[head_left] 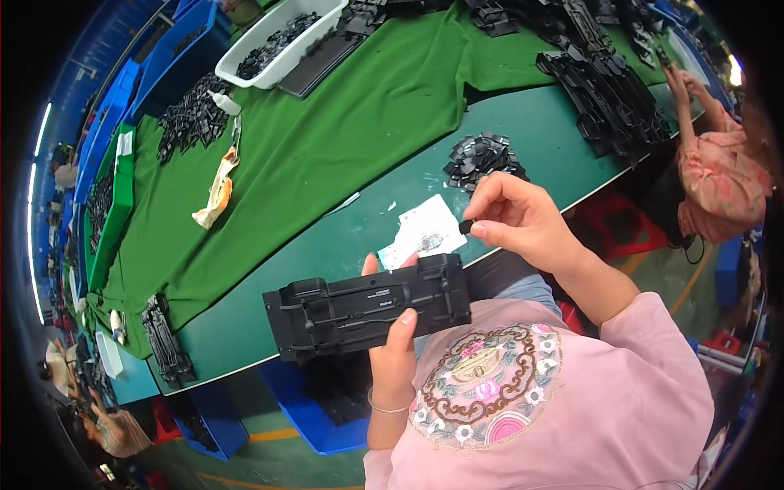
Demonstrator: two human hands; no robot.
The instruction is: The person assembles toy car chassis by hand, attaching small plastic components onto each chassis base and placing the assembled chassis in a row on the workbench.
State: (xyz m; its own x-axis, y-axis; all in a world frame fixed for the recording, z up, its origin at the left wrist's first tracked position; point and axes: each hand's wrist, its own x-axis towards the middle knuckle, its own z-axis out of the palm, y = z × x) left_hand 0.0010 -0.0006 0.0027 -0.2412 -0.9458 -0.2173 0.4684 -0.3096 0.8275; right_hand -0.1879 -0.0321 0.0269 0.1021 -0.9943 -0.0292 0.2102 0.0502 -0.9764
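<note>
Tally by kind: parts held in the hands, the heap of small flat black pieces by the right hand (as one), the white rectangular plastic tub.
Large black moulded plastic part, in the left hand: 1
Small black piece, in the right hand: 1
Heap of small flat black pieces: 1
White rectangular plastic tub: 1
Total: 4

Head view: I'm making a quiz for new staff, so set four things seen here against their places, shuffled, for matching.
Things:
1. Long part
2. Small black piece
3. White tub
4. White sheet

Places:
A. On the green cloth
B. Pinched in the right hand
C. On the bare tabletop
D. Held in the left hand

Pairs: 1-D, 2-B, 3-A, 4-C
</note>
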